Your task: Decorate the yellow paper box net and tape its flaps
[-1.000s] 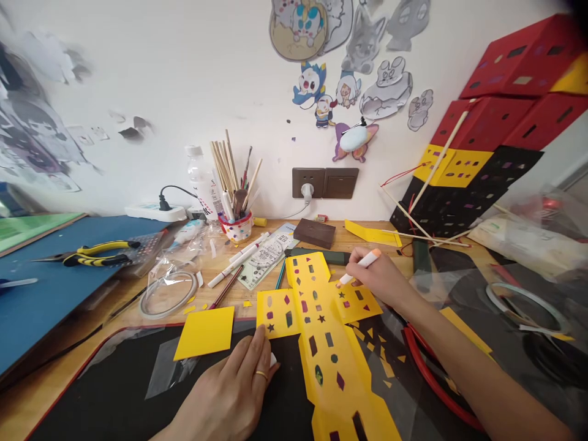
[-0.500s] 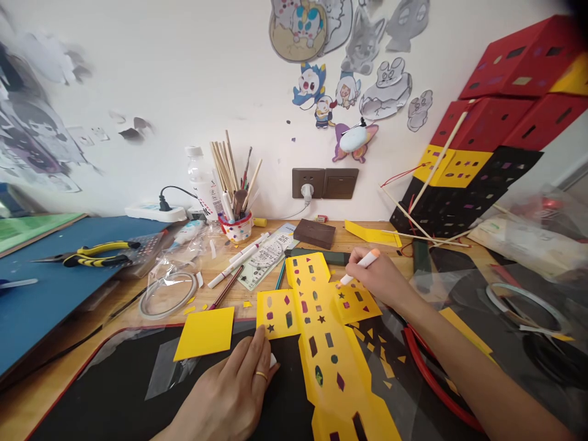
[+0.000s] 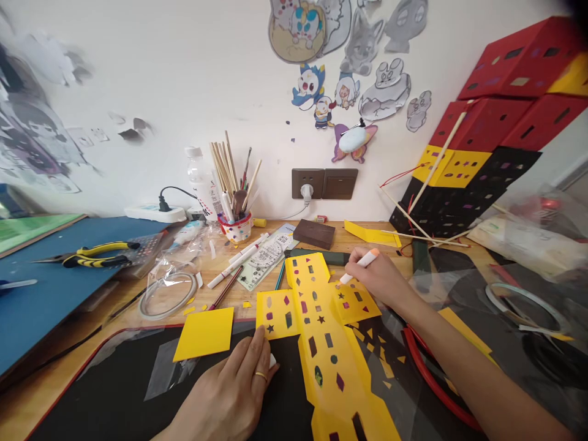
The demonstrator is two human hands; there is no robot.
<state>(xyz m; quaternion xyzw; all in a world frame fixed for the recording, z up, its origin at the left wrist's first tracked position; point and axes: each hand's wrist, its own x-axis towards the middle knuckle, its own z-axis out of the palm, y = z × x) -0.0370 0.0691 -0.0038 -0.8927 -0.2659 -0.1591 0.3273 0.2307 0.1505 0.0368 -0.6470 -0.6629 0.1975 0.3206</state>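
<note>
A yellow card cut-out [image 3: 348,365], cross-shaped with small cut-out shapes and coloured pieces showing in them, lies flat on the black mat [image 3: 114,392]. My right hand [image 3: 371,274] is closed round a white marker [image 3: 365,266] with an orange end. Its lower tip meets the top edge of the card's right flap, near a star hole. My left hand [image 3: 239,380], wearing a ring, rests on the mat with its fingers together and a fingertip on the left flap's lower edge. A small white end [image 3: 272,361] sticks out beside its fingers; the rest is hidden.
Left of the card lies a yellow square sheet [image 3: 204,334]. Yellow scraps [image 3: 383,353] are scattered right of it. Behind stand a brush pot [image 3: 236,228] and a brown block [image 3: 314,233]. Pliers [image 3: 98,254] lie left; stacked boxes [image 3: 463,165] rise at right.
The marker's tip has shifted slightly up and right along the right flap's edge. My left hand and the card stay in place.
</note>
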